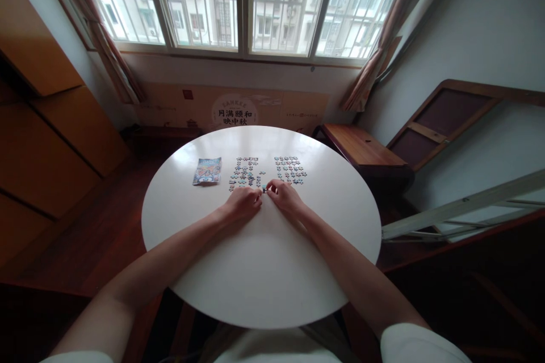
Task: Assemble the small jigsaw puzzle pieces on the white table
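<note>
Both hands meet near the middle of a round white table (264, 272), just in front of spread-out jigsaw pieces. My right hand (286, 195) pinches a small dark jigsaw piece (264, 189) between thumb and fingertips. Close by on the left, my left hand (243, 202) is closed with its fingers curled under, at the same piece; whatever its fingertips grip is hidden. Loose puzzle pieces (240, 170) lie in a group beyond my left hand. Another group of puzzle pieces (290, 167), set out in rows, lies beyond my right hand.
A printed picture sheet (207, 171) of the puzzle lies at the table's left. Behind the table, a wooden bench (361, 144) stands to the right beneath the barred window (242, 5). Wooden cabinets (29, 153) line the left side. A framed panel (443, 116) leans on the right.
</note>
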`<state>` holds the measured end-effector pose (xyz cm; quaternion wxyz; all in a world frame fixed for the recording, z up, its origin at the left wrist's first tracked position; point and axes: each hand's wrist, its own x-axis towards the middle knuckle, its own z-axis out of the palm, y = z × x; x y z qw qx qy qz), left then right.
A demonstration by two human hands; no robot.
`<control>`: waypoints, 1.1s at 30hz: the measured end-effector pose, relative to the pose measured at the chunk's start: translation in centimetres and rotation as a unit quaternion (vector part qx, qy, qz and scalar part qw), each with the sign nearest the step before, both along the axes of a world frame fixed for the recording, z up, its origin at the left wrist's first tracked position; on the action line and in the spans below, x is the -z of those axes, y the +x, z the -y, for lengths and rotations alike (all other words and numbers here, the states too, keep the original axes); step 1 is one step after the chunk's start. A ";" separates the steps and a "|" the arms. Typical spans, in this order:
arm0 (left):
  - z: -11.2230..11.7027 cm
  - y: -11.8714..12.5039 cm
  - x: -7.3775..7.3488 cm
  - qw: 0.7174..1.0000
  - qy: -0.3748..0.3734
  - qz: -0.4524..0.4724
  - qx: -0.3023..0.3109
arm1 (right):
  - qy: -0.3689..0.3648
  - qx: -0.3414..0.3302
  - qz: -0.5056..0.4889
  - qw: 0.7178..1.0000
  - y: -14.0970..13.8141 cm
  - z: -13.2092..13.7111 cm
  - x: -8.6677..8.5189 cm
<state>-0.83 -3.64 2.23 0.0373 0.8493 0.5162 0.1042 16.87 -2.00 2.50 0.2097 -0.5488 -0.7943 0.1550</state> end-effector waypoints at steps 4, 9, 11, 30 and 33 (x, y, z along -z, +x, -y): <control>0.4 0.1 0.5 1.000 0.006 0.007 0.004 | 0.000 0.013 0.005 1.000 0.0 0.0 0.1; 0.7 0.4 0.3 1.000 0.002 0.001 -0.006 | 0.005 0.019 0.002 1.000 -0.1 -0.1 0.3; 0.7 0.5 0.3 1.000 0.007 -0.002 -0.010 | 0.012 0.016 0.004 1.000 -0.1 -0.1 0.4; 0.7 0.6 0.7 0.999 0.044 0.009 -0.028 | 0.050 0.031 -0.027 0.998 0.1 -0.3 1.2; 0.7 0.5 0.6 0.998 0.044 0.017 -0.028 | 0.053 0.029 -0.028 0.998 0.1 -0.3 1.2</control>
